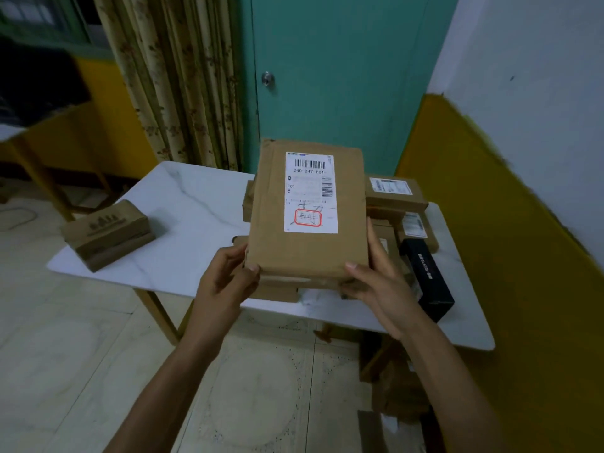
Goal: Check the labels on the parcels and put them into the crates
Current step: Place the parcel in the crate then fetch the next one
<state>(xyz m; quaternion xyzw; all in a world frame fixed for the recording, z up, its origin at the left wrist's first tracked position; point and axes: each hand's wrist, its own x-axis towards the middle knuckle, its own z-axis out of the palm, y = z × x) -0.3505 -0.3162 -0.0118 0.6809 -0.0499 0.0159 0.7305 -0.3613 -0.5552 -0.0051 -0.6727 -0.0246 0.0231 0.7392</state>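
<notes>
A brown cardboard parcel (271,230) is held up above the white marble table (183,230), tilted so its top faces me. A white shipping label (310,192) with barcodes, handwriting and a red stamp sits on it. My left hand (225,282) grips the near left corner, thumb on top. At the near right corner my right hand (376,279) grips it, thumb on top and fingers along the right side. More parcels (395,191) lie stacked behind and to the right on the table. No crate can be made out.
A lone brown box (109,233) lies at the table's left end. A black box (428,279) sits near the right front edge. Cardboard boxes (398,397) stand on the floor under the table's right side. A teal door and curtain are behind.
</notes>
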